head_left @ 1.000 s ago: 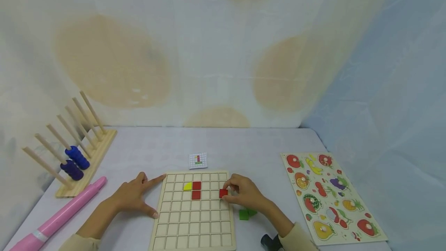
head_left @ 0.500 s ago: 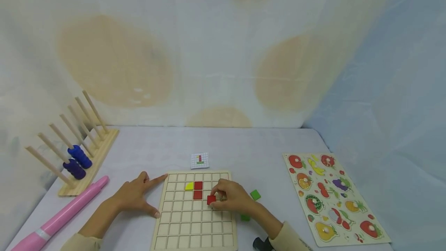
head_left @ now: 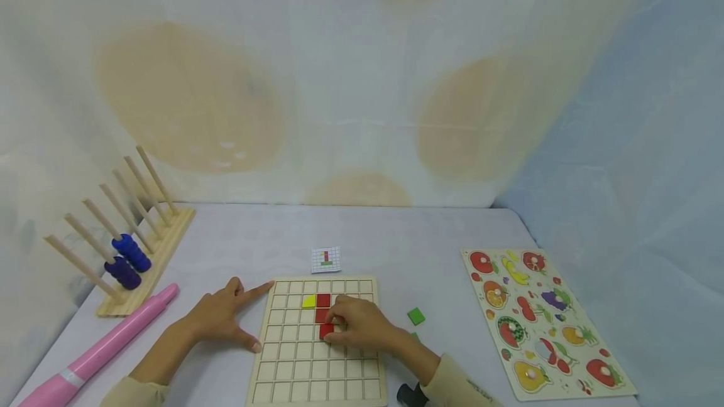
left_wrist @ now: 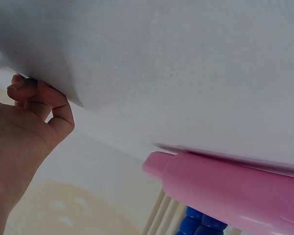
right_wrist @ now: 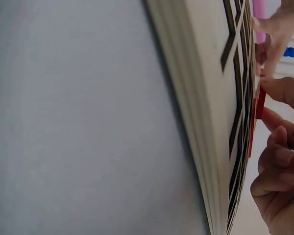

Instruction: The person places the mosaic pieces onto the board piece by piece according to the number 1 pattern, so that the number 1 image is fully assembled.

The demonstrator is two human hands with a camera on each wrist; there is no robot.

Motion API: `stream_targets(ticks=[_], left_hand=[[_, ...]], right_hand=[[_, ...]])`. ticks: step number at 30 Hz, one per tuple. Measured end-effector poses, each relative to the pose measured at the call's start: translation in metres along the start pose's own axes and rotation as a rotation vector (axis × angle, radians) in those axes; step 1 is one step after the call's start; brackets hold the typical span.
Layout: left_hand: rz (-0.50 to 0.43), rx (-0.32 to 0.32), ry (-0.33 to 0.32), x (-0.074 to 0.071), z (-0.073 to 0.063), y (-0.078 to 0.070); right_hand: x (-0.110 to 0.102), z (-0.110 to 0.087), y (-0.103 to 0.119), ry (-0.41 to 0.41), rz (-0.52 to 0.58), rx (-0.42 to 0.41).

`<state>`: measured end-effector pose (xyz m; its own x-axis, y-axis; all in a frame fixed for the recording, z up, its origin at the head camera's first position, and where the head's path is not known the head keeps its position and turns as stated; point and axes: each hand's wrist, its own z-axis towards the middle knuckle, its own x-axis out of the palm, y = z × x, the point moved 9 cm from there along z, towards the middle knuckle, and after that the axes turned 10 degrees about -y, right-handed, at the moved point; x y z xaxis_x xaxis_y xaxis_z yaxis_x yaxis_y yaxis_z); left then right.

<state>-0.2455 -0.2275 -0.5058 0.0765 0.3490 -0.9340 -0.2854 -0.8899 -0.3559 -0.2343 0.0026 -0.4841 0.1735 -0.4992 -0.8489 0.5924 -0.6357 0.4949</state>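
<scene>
Between thumb and forefinger, my right hand [head_left: 364, 325] pinches a red square tile [head_left: 325, 331] over the wooden grid board [head_left: 288, 369]. In the right wrist view the pinched tile [right_wrist: 260, 100] is seen edge-on at the board's surface; whether it is seated in a cell I cannot tell. Directly above it in the head view, two red tiles [head_left: 323, 301] fill cells in one column, with a yellow piece [head_left: 308, 301] left of the upper one. My left hand [head_left: 217, 316] touches the board's left edge with outstretched forefinger and thumb. Its other fingers are bent, holding nothing.
A small printed pattern card [head_left: 325, 259] lies behind the board. Green tiles [head_left: 416, 316] lie right of it, partly hidden by my forearm. A fruit puzzle board [head_left: 532, 325] is farther right. At left are a peg stand [head_left: 181, 218] with blue beads and a pink tube-shaped object [head_left: 113, 347].
My right hand has carried the red tile leftward across the board, from its right edge to just below the other red tiles. The left hand has stayed on the edge.
</scene>
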Motion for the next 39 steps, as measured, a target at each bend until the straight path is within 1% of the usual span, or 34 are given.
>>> stream_targets(ticks=[4, 8, 14, 19, 22, 25, 28, 31, 35, 39], left_hand=[[0.003, 0.007, 0.000, 0.000, 0.000, 0.000], [0.006, 0.001, 0.005, 0.000, -0.001, 0.001], [0.011, -0.004, 0.002, -0.002, -0.001, 0.000], [0.001, 0.005, -0.009, -0.001, 0.000, -0.001], [-0.003, 0.008, -0.010, -0.002, -0.001, -0.002], [0.001, 0.002, -0.007, -0.002, -0.002, -0.002], [0.005, -0.005, 0.001, -0.001, -0.002, -0.001], [0.004, -0.005, -0.006, 0.000, 0.000, 0.002], [0.006, 0.009, -0.019, 0.001, 0.000, 0.003], [0.001, 0.011, -0.019, 0.002, 0.001, 0.003]], right_hand=[[0.003, 0.001, 0.005, -0.009, -0.059, -0.011], [0.003, 0.000, 0.012, -0.034, -0.118, -0.044], [0.001, 0.000, 0.018, -0.062, -0.119, -0.064], [0.000, -0.002, 0.015, -0.070, -0.150, -0.047], [-0.002, -0.005, 0.009, -0.072, -0.100, -0.026], [-0.006, -0.009, 0.001, -0.072, -0.006, 0.000], [-0.011, -0.016, -0.007, -0.060, 0.069, 0.025], [-0.015, -0.022, -0.014, -0.043, 0.125, 0.049], [-0.022, -0.031, -0.022, -0.037, 0.163, 0.066], [-0.032, -0.041, -0.030, -0.062, 0.173, 0.058]])
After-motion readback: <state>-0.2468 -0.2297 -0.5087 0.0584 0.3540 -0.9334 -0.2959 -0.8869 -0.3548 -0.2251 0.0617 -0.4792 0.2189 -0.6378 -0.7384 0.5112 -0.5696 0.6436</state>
